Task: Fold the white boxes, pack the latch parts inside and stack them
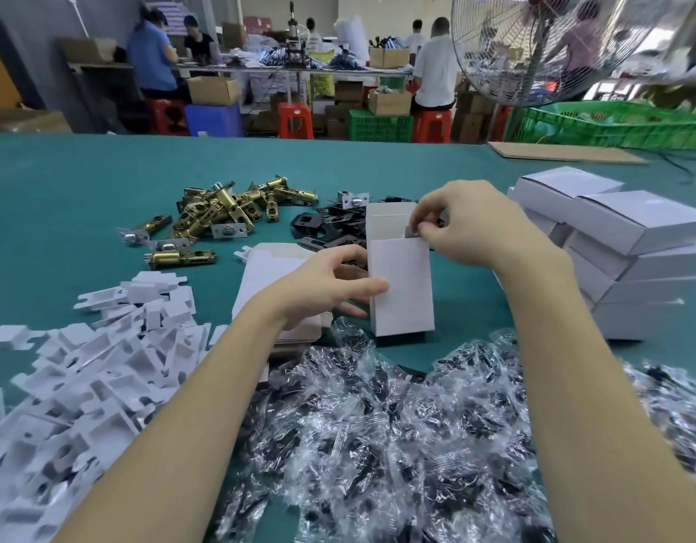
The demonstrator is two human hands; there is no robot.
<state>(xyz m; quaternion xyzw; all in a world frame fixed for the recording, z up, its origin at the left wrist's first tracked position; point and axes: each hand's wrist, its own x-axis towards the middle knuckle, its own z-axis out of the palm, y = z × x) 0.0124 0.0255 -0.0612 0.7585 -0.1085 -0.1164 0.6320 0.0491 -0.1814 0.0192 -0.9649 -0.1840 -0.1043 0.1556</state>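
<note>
Far off to the left of your grip you've got a heap of white card inserts (84, 370) spilling over the green table (64, 182). Past those, further back, sits the pile of brass latch parts (221, 209), well apart from anything you're holding. Closer in, right under your left wrist, there's a stack of flat unfolded boxes (268, 268).

Your left hand (330, 284) grips the open white box (401, 284) by its left side, thumb across the front face and fingers curled round behind, so it's properly holding the thing upright on the table. Just behind the box lies a scatter of black plates (326, 225).

Your right hand (483, 225) is up at the box's open top on the right edge, fingertips pinched narrow on something small and grey there; looks like a part or a flap, can't really tell which. The top lid flap stands up at the back.

Below both hands, nearest you, a big mess of clear plastic bags with dark bits inside (416, 425) covers the table. To the right of your right hand, finished closed boxes (628, 237) are stacked several layers high.
</note>
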